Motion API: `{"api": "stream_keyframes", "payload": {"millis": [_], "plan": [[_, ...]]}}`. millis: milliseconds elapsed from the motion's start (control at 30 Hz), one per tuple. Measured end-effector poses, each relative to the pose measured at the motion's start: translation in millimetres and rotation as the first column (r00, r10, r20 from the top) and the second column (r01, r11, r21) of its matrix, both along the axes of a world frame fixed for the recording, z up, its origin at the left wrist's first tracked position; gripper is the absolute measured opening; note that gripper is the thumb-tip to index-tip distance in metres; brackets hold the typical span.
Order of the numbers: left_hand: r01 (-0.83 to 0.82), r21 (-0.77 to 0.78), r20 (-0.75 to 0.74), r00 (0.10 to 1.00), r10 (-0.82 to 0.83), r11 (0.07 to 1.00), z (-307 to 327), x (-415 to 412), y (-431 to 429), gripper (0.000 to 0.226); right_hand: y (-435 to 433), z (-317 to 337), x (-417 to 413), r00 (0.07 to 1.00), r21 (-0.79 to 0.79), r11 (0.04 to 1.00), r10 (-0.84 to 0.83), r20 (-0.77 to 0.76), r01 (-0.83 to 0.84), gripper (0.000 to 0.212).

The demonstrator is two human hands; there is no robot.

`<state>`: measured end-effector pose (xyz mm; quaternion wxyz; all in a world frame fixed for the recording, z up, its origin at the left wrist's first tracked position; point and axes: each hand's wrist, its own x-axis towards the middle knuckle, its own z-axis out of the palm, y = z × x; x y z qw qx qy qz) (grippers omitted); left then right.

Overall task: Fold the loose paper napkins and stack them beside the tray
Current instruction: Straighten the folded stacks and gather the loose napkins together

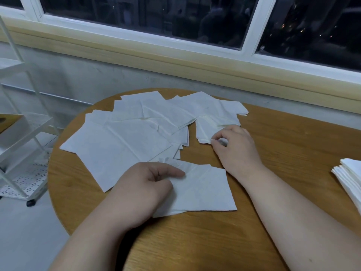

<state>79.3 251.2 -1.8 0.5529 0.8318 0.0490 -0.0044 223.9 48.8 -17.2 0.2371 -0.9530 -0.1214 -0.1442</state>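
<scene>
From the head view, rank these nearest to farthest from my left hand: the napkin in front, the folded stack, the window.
1. The near napkin, held by the left hand.
2. The folded stack, at the table's right edge.
3. The window, beyond the table.

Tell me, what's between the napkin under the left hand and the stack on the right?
Head view: only the right forearm, crossing bare wooden table, between napkin and stack.
</scene>
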Motion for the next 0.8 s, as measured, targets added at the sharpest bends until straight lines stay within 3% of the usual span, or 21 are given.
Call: {"api": "stream_keyframes", "payload": {"millis": [167,400,567,700,800], "plan": [[0.014,-0.046,0.009,1.000,-0.014,0.999,-1,0,2,0.032,-8,8,-10,0.997,0.074,0.997,0.001,0.076,-0.007,0.009],[0.001,-0.039,0.010,1.000,-0.001,0.999,1,0,0,0.018,-16,35,-51,0.984,0.296,0.949,0.058,0.170,-0.107,0.009],[0.007,-0.016,0.010,1.000,-0.007,1.000,-1,-1,1,0.028,-24,45,-70,0.975,0.391,0.913,0.032,0.222,-0.119,0.016],[0.020,-0.041,0.030,0.999,-0.018,0.999,0,-3,1,0.027,-25,57,-84,0.977,0.562,0.813,0.036,0.208,-0.150,0.020],[0.053,-0.086,0.041,0.998,-0.049,0.995,2,-5,2,0.025,-21,76,-99,0.974,0.711,0.666,0.143,0.176,-0.227,0.018]]}}
